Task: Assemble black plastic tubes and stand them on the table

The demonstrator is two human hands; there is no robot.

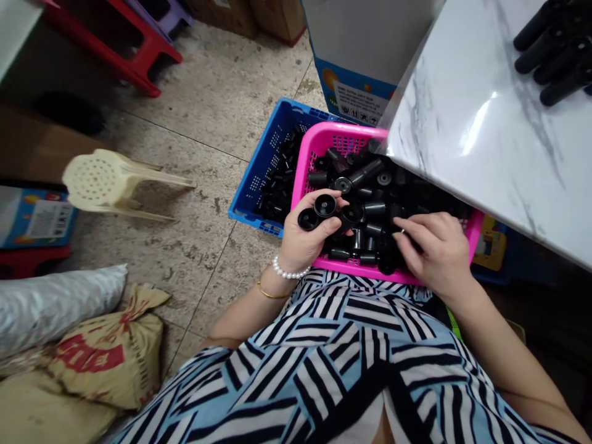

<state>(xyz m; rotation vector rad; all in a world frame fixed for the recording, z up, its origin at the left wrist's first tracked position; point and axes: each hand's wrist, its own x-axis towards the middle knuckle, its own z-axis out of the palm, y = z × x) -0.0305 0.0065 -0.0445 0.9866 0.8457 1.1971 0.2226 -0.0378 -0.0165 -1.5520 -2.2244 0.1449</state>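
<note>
My left hand (306,231) is wrapped round several black cylindrical parts (325,205), their round hollow ends facing up. It is over the left side of a pink basket (311,137) holding many loose black cylinders (374,211). My right hand (432,246) is above the basket's right side, thumb and forefinger pinched near a small shiny thing (403,230) too small to name. Behind the pink basket, to the left, a blue basket (252,179) holds smaller black pieces (283,179).
A white marbled table (472,111) overhangs the basket at the right, with black cylinders (555,55) on it. A cardboard box (356,92) stands behind. To the left are a cream stool (97,179), a red stool (143,58) and tied sacks (111,351).
</note>
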